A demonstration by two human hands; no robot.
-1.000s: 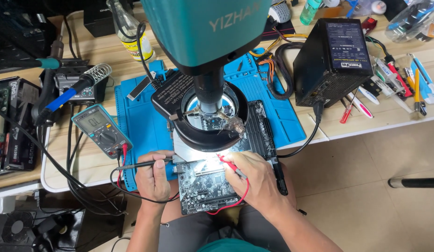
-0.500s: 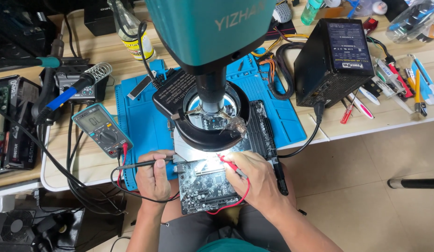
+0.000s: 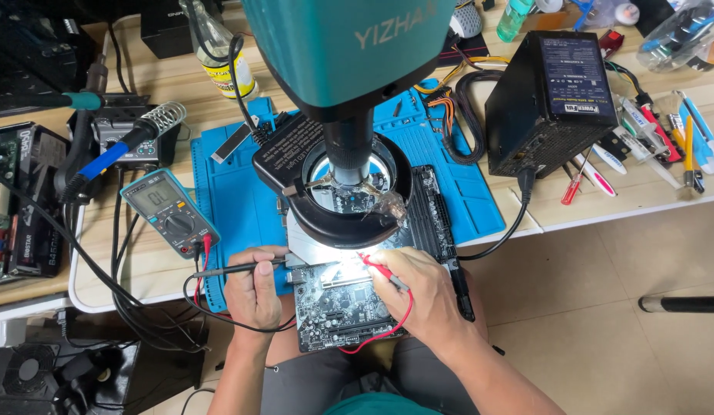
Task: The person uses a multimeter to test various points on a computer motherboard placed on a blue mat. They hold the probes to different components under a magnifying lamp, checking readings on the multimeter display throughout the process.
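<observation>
A dark circuit board (image 3: 338, 307) lies at the near edge of the blue work mat (image 3: 234, 200), lit from above by the ring light (image 3: 334, 207) of a teal microscope (image 3: 349, 46). My left hand (image 3: 253, 288) grips a black test probe (image 3: 238, 268) whose tip points right onto the lit part of the board. My right hand (image 3: 418, 296) grips a red test probe (image 3: 376, 266), its tip touching the board from the right. A red lead (image 3: 388, 330) loops under my right hand. Both leads run to a teal multimeter (image 3: 169, 213) on the left.
A soldering iron in its stand (image 3: 122, 146) sits left of the mat. A black power supply box (image 3: 545, 100) stands at the right, with screwdrivers and pens (image 3: 649, 131) beyond it. A bottle (image 3: 219, 61) stands behind. Cables hang off the table's left front edge.
Both hands hold the probes on the board as before; the view has shifted very slightly, nothing else has moved.
</observation>
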